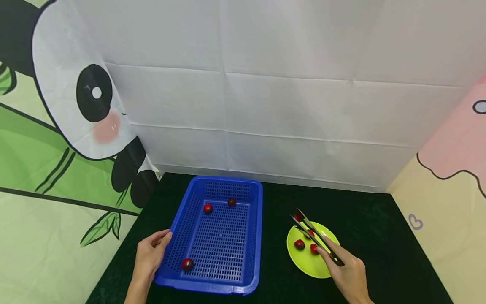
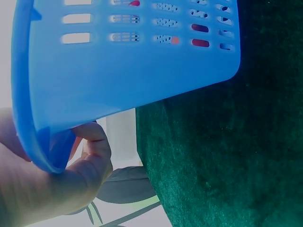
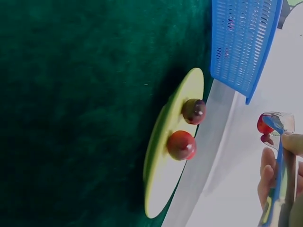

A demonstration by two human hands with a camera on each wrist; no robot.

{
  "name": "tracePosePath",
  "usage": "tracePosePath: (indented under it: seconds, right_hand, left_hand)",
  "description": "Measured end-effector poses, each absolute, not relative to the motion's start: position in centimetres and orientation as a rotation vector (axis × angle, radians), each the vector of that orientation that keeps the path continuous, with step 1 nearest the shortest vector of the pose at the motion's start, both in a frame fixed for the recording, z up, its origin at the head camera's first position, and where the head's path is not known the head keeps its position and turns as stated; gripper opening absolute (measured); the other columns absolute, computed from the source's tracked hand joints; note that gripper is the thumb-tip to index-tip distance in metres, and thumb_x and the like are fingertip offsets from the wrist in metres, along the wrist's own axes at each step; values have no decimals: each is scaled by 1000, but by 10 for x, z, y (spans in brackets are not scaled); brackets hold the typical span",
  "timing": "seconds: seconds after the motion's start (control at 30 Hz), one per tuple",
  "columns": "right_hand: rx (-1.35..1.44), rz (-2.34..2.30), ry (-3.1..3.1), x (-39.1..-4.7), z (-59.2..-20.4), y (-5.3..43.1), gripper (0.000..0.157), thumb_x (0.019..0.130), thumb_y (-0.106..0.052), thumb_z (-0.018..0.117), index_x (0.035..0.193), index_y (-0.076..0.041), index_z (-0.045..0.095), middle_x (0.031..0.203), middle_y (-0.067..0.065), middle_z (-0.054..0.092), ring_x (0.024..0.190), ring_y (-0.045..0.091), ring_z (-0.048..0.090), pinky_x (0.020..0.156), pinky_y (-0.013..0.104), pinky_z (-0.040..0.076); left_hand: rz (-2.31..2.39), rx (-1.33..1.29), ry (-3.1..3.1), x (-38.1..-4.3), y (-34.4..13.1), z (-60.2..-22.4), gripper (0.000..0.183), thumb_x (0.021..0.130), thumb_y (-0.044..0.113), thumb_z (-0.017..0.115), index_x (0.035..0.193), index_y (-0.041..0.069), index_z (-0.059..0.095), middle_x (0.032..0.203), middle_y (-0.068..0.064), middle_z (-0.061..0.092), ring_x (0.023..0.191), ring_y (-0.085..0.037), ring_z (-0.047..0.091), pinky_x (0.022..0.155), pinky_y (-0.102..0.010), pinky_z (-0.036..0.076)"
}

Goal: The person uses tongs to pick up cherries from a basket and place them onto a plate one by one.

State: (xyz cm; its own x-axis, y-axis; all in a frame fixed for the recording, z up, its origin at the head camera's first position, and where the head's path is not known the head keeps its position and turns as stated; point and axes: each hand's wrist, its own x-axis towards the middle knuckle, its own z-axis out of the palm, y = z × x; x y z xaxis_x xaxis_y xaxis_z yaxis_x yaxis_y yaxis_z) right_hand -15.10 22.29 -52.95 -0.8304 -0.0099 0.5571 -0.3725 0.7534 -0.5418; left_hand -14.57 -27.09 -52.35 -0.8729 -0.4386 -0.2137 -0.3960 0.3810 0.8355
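Note:
My left hand (image 1: 149,255) grips the left rim of a blue plastic basket (image 1: 260,236); the left wrist view shows the thumb at the basket's edge. Inside the basket lie a bright red cherry tomato (image 1: 207,208) and two darker ones, one at the back and one at the near left. My right hand (image 1: 349,268) holds metal tongs (image 1: 336,258) over a yellow-green plate (image 1: 309,268). Between the tong tips is a red cherry tomato (image 3: 263,124), raised above the plate's far edge. Several more cherry tomatoes (image 1: 299,244) lie on the plate, partly overlapped by the tongs.
Basket and plate stand side by side on a dark green cloth-covered table (image 1: 395,261). A white sheet (image 1: 281,109) hangs behind the table. Printed cloth walls flank it, with a panda (image 1: 64,97) on the left and a pink figure (image 1: 455,143) on the right.

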Motion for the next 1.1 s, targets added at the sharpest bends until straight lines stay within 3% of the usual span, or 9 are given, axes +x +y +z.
tracePosePath:
  seconds: [0.17,0.47,0.8,1.1]
  right_hand:
    - [244,883,-2460,-142,-535,230,38,75,-21,82,112,-18,71,91,-1,72,63,1,57,60,8,43]
    - [210,854,-2510,-129,-545,241,36,73,-20,83,108,-18,73,73,-15,64,53,-1,47,51,10,36]
    - [274,778,-2569,-116,-555,252,38,68,-15,86,104,-18,74,73,-17,65,52,-7,44,49,11,33]
    - [201,773,-2701,-109,-557,257,34,73,-24,82,106,-20,73,70,-22,59,50,-5,42,49,18,36]
  left_hand:
    - [-1540,776,-2578,-146,-270,-523,50,95,44,52,128,6,56,117,-18,60,97,-25,58,80,-38,47]
    - [-1530,774,-2577,-148,-270,-522,49,95,43,53,127,6,58,113,-17,62,93,-24,59,75,-33,48]
    - [-1540,760,-2595,-148,-272,-519,51,95,44,53,129,6,56,115,-18,61,94,-25,59,79,-38,48]
    - [-1569,726,-2630,-147,-277,-514,50,94,40,57,127,2,57,110,-18,64,87,-20,63,75,-36,51]
